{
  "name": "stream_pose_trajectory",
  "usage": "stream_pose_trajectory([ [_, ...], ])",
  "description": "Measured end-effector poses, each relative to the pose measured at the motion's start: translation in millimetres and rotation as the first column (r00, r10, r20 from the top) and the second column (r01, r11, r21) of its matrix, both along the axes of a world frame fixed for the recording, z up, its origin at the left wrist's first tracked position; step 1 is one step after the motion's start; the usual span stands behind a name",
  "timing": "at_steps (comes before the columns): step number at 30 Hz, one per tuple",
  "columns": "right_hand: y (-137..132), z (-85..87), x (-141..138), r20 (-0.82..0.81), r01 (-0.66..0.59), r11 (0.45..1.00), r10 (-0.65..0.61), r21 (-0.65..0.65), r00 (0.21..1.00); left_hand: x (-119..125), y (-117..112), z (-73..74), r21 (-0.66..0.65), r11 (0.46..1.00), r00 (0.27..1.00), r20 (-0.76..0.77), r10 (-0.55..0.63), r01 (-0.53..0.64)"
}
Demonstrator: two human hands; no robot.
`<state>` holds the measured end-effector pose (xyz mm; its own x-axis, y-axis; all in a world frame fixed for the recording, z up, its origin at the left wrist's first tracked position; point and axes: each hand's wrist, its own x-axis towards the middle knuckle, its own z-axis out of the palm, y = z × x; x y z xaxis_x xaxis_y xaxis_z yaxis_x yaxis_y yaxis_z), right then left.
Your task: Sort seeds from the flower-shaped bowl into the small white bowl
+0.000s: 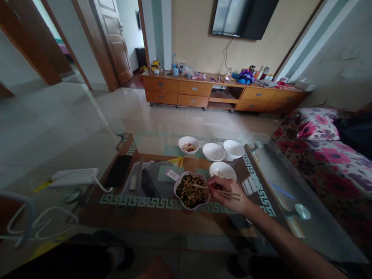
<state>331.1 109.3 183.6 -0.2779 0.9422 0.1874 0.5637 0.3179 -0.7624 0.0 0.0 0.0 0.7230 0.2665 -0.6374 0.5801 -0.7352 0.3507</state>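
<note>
My right hand (226, 192) is closed on a pair of wooden chopsticks (200, 186), whose tips reach into a flower-shaped bowl of mixed beans (190, 190) on the glass table. A white bowl (222, 170) stands just behind that hand. Farther back are two more white bowls (213, 151) (233, 147) and a white bowl with a few beans inside (188, 144). My left hand is out of sight; only a blurred bit of skin, maybe a knee or forearm, shows at the bottom edge.
The glass coffee table (273, 180) has a shelf below with folded cloth and papers. A white power strip (74, 177) with cable lies on its left part. A floral sofa (329, 162) stands to the right, a wooden TV cabinet (221, 94) beyond.
</note>
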Motion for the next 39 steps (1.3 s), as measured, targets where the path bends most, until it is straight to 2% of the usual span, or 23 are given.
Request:
stream_pose_trajectory([
  [3,0.3,2.6,6.9,-0.053,0.115,0.993,-0.113,0.033,0.992,13.4,-2.8,13.1,0.099,0.976,0.98,0.027,-0.196,0.192],
  [5,-0.6,4.1,8.4,-0.074,0.157,0.988,-0.156,0.004,0.985,24.9,-1.6,30.1,0.151,0.952,0.928,0.223,-0.297,0.268],
  [8,-3.8,6.4,6.7,-0.063,0.144,0.989,-0.145,-0.03,0.987,44.0,7.4,67.5,0.243,0.916,0.769,0.498,-0.4,0.319],
  [10,-7.0,8.1,4.9,-0.018,0.132,0.991,-0.132,0.0,0.991,55.2,18.9,97.3,0.306,0.871,0.66,0.569,-0.491,0.384],
  [12,-10.7,10.0,3.8,0.017,0.123,0.992,-0.124,0.03,0.992,62.6,34.6,126.3,0.358,0.842,0.601,0.59,-0.539,0.404],
  [13,-12.5,11.2,3.7,0.027,0.119,0.992,-0.12,0.042,0.992,64.4,43.7,139.0,0.366,0.84,0.596,0.592,-0.543,0.401],
  [15,-15.9,13.9,4.1,0.054,0.11,0.992,-0.113,0.058,0.992,64.7,63.6,158.3,0.367,0.869,0.64,0.588,-0.494,0.333],
  [17,-18.9,16.9,5.0,0.093,0.121,0.991,-0.126,0.054,0.988,61.7,83.7,168.8,0.363,0.898,0.685,0.589,-0.429,0.25],
  [21,-23.4,24.6,9.7,0.074,0.159,0.987,-0.158,-0.005,0.985,55.3,117.2,173.0,0.414,0.909,0.712,0.626,-0.319,0.044],
  [25,-25.9,37.4,21.3,-0.008,0.204,0.979,-0.204,0.005,0.979,59.3,137.8,171.6,0.422,0.898,0.729,0.653,-0.203,-0.128],
  [29,-26.4,43.9,26.7,-0.112,0.283,0.959,-0.278,0.034,0.954,75.9,154.2,160.2,0.393,0.912,0.744,0.642,-0.183,-0.115],
  [33,-35.0,32.9,10.2,-0.366,0.329,0.939,-0.344,-0.106,0.865,89.7,166.4,145.6,0.406,0.912,0.738,0.632,-0.236,-0.057],
  [34,-39.1,29.4,4.5,-0.369,0.354,0.927,-0.373,-0.123,0.851,90.5,167.7,144.1,0.409,0.911,0.733,0.635,-0.244,-0.052],
  [36,-47.9,23.8,-6.0,-0.293,0.382,0.919,-0.392,-0.094,0.872,88.5,168.8,144.2,0.416,0.907,0.727,0.64,-0.248,-0.057],
  [39,-56.4,18.5,-16.6,-0.14,0.304,0.952,-0.304,-0.024,0.942,80.0,169.7,147.8,0.443,0.894,0.739,0.623,-0.256,-0.064],
])
